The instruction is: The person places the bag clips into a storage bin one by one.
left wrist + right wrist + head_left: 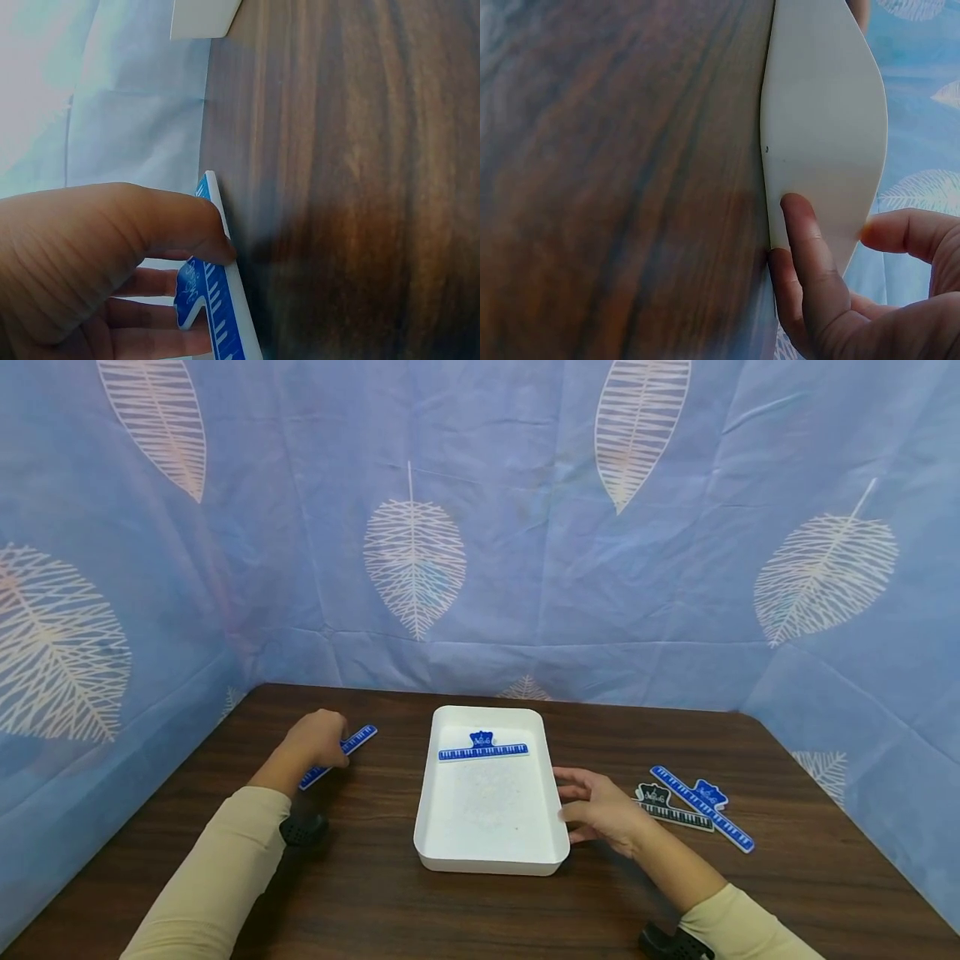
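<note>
Blue keyboard-print clip (362,738) was at the left part of the desk (360,893), well apart from the white tray (487,835), which stood near the middle and had another blue clip (483,752) inside, toward its far end. At the right, a third blue clip (697,803) lay across a black clip (667,811). For good handling, it seemed best that you held the pinch firm near the middle of the bar and lifted without scraping the desk, with only light pressure on the tray so it would not slide. Your left forearm (213,881) reached forward, and the left hand (318,739) arched over its clip, thumb and fingers gripping it. Your right hand (600,810) had its fingers mostly straight, touching the tray's outer wall and rim, not grasping.
</note>
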`<control>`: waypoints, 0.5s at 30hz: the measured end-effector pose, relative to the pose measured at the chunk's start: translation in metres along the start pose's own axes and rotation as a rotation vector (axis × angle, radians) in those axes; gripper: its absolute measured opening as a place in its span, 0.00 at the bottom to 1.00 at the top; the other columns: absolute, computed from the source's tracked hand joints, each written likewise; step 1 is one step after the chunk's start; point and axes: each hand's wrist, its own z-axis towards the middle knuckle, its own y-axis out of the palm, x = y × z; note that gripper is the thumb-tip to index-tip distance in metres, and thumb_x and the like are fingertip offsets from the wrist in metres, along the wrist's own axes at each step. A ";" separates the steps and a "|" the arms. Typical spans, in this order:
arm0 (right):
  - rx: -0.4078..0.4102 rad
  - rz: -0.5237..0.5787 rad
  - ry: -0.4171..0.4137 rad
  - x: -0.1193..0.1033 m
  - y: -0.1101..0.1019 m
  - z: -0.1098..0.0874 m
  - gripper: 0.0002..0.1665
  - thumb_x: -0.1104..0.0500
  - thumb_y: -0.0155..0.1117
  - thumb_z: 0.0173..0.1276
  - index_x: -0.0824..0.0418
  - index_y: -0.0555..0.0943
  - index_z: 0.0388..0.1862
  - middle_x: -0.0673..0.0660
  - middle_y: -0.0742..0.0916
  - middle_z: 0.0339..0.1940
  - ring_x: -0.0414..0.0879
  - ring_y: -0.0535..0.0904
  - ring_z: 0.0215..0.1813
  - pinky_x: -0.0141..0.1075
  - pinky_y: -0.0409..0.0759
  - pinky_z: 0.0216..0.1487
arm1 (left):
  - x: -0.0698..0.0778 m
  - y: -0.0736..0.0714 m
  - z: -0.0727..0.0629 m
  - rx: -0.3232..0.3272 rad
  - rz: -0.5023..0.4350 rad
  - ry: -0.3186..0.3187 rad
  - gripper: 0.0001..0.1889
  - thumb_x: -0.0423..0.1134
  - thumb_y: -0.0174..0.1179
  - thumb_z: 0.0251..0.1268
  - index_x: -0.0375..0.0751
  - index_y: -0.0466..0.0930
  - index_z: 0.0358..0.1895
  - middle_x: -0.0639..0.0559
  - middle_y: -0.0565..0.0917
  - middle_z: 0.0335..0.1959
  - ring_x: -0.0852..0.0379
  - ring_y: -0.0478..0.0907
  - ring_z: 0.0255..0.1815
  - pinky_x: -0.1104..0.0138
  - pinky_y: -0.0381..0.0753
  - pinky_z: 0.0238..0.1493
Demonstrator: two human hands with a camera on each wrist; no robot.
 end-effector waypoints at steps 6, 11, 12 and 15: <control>0.001 -0.002 0.011 -0.001 0.000 0.000 0.44 0.74 0.61 0.58 0.73 0.56 0.73 0.77 0.72 0.63 0.57 0.83 0.45 0.51 0.85 0.38 | 0.004 -0.005 -0.001 0.010 0.003 0.026 0.18 0.37 0.72 0.46 0.33 0.83 0.42 0.44 0.84 0.38 0.49 0.79 0.36 0.50 0.81 0.44; -0.004 -0.005 0.001 -0.001 -0.001 0.001 0.44 0.74 0.61 0.59 0.73 0.56 0.73 0.77 0.72 0.63 0.57 0.83 0.46 0.51 0.85 0.39 | 0.008 -0.009 -0.004 0.035 0.017 0.037 0.19 0.38 0.72 0.45 0.33 0.84 0.42 0.44 0.84 0.37 0.50 0.79 0.35 0.51 0.81 0.44; -0.004 -0.004 0.001 -0.001 -0.001 0.002 0.44 0.74 0.61 0.59 0.73 0.56 0.73 0.77 0.72 0.64 0.57 0.83 0.46 0.51 0.85 0.39 | 0.009 -0.010 -0.004 0.036 0.015 0.036 0.19 0.38 0.72 0.45 0.32 0.84 0.43 0.44 0.84 0.37 0.50 0.79 0.35 0.51 0.82 0.44; -0.004 -0.004 0.001 0.000 -0.001 0.002 0.44 0.74 0.61 0.58 0.73 0.56 0.73 0.77 0.72 0.64 0.57 0.84 0.46 0.51 0.85 0.38 | 0.013 -0.013 -0.005 0.035 0.006 0.028 0.20 0.39 0.72 0.46 0.32 0.83 0.45 0.43 0.84 0.37 0.50 0.79 0.35 0.50 0.82 0.45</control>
